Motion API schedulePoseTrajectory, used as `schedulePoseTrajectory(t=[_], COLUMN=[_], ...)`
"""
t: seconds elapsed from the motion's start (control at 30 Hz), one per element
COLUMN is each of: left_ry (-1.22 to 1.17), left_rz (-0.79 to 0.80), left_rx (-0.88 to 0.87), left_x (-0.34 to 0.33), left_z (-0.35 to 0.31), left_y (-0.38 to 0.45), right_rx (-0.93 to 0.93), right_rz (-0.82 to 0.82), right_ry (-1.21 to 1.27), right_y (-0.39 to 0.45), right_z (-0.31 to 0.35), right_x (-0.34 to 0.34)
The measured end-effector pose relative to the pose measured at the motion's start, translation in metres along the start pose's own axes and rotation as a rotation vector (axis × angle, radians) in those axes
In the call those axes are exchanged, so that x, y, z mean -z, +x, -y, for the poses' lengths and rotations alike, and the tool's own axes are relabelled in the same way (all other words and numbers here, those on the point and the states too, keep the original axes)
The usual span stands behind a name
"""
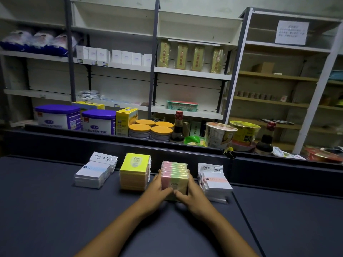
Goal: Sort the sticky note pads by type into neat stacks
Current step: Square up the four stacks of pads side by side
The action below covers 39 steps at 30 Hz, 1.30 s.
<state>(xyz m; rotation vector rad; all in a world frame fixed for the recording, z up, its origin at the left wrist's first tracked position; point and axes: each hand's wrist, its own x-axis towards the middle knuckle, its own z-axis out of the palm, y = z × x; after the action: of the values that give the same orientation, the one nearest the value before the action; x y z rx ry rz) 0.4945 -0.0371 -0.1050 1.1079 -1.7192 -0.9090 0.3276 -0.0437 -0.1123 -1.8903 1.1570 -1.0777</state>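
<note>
Several stacks of sticky note pads stand in a row on the dark table (55, 210). At the left is a white and blue stack (94, 173). Beside it rises a yellow stack (134, 171) marked 2207. A pink, green and yellow stack (174, 175) marked 2209 sits between my hands. My left hand (157, 190) presses its left side and my right hand (191, 195) presses its right side, thumbs meeting at its front. A white and pink stack (215, 180) stands at the right, close to my right hand.
A raised dark ledge (167, 145) runs behind the stacks. Beyond it stand purple-lidded tubs (98, 121), orange-lidded tins (152, 129), sauce bottles (178, 128) and noodle cups (220, 134). Shelving with boxes fills the background.
</note>
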Motion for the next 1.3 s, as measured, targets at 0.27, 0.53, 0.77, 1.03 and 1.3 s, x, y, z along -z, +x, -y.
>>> schedulePoseTrajectory(t=[0.27, 0.53, 0.77, 1.03, 1.3], left_ry=[0.019, 0.143, 0.158, 0.079, 0.020], left_rz=[0.036, -0.077, -0.116, -0.048, -0.025], left_rx=[-0.011, -0.102, -0.240, -0.236, -0.128], left_x=[0.003, 0.006, 0.015, 0.015, 0.012], left_z=[-0.001, -0.014, -0.029, -0.025, -0.017], left_y=[-0.001, -0.003, -0.004, -0.003, -0.003], right_rx=[-0.017, -0.028, -0.018, -0.090, -0.018], right_rz=[0.016, -0.016, 0.102, 0.070, -0.017], right_ry=[-0.006, 0.061, 0.081, -0.142, -0.223], right_y=[0.001, -0.003, -0.009, -0.010, -0.009], right_z=[-0.003, 0.023, 0.040, 0.039, 0.031], right_x=[0.001, 0.033, 0.045, 0.031, 0.018])
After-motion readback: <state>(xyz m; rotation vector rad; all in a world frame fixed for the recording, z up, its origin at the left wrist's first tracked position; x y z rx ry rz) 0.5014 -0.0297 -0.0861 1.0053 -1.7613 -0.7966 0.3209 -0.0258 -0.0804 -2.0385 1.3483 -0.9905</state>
